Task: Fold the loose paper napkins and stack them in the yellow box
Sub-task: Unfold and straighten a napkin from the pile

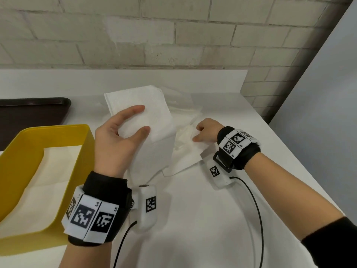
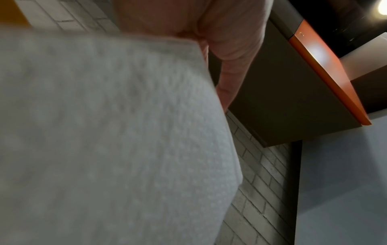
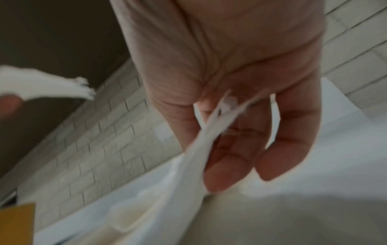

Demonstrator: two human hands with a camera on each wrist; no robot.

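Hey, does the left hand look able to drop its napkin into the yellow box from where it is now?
Probably yes. The left hand holds the folded napkin right beside the yellow box, whose open top shows only flat napkins inside; nothing stands between them.

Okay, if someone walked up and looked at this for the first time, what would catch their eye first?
Probably the left hand at the centre, holding a folded white napkin up off the white table. Next, the yellow box at the left, with napkins already lying inside. To the right, the right hand pinches the edge of a loose napkin lying on the table.
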